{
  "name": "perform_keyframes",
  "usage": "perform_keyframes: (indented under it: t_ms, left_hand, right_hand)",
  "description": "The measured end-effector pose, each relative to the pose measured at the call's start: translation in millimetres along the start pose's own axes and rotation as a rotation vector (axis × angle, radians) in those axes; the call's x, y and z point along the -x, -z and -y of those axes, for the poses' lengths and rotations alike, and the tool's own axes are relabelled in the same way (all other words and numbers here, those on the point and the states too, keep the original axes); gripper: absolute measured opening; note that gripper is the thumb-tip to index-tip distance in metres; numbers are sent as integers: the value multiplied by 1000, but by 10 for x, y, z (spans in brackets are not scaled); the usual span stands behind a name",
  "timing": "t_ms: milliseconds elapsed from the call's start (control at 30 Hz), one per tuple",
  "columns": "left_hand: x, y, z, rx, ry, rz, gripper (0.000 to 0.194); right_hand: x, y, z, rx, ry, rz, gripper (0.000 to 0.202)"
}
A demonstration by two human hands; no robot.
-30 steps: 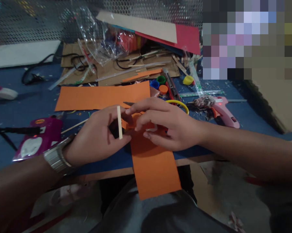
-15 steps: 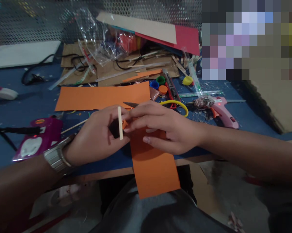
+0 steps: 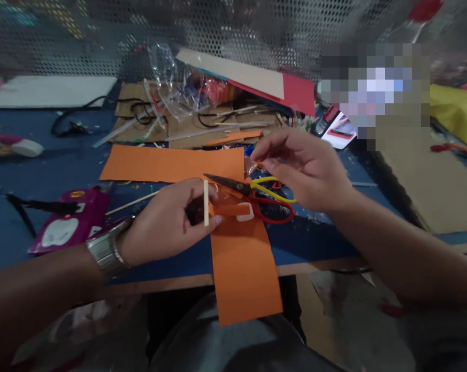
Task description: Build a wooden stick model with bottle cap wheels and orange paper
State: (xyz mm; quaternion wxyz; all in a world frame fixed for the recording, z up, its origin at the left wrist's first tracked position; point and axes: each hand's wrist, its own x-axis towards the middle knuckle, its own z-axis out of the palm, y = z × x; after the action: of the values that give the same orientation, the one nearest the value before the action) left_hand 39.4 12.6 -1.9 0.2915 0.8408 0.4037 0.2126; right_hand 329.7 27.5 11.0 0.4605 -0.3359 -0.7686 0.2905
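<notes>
My left hand (image 3: 171, 219), a metal watch at its wrist, pinches a narrow orange paper strip (image 3: 231, 209) between thumb and fingers. A short flat wooden stick (image 3: 206, 202) stands upright across the strip's near end. By the far end is a small white piece (image 3: 244, 212), its kind unclear. My right hand (image 3: 305, 168) hovers with bent fingers, thumb and index slightly apart, near an orange cap (image 3: 261, 164); whether it touches the cap cannot be told. Between the hands lie scissors (image 3: 249, 187) with one yellow and one red handle, above an orange paper sheet (image 3: 244, 268) overhanging the table edge.
Another orange sheet (image 3: 175, 163) lies behind my left hand. A purple box with a cable (image 3: 68, 222) stands left. Cardboard, clear plastic wrap (image 3: 171, 93) and coloured sheets (image 3: 299, 93) pile up at the back. A large cardboard piece (image 3: 423, 181) is at right.
My right hand has moved away from the strip, up and right, uncovering the scissors and the strip. It now hides the glue gun. My left hand keeps its pinch. The view has shifted.
</notes>
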Motion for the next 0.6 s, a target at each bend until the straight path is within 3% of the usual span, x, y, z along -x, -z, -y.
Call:
perform_keyframes:
  t_ms: [100,167,267,333,367,400,467,600]
  left_hand:
    - [-1,-13,3,7,-24,-17,20]
    - [-6,-15,6,8,-36,-14,19]
    - [-19,-13,16,10,-63,-20,16]
    - [-27,-13,28,15,-85,-28,16]
    - [-30,-14,34,17,-90,-29,15]
    - [-32,-16,40,17,-95,-29,15]
    - [-32,-22,48,16,-102,-29,16]
    - [-33,-36,51,17,-98,-26,17]
  right_hand:
    - [-89,191,136,-89,-95,-73,12]
    - [-97,371,229,38,-118,-60,11]
    - [6,719,310,672,-282,154,19]
    - [158,953,311,1070,-493,290,26]
    - [258,1051,296,1139,-617,348,32]
    - [372,1128,270,1126,-720,392,37]
    - [630,1209,187,974,-861,320,39]
    - [1132,1142,-59,903,-902,197,47]
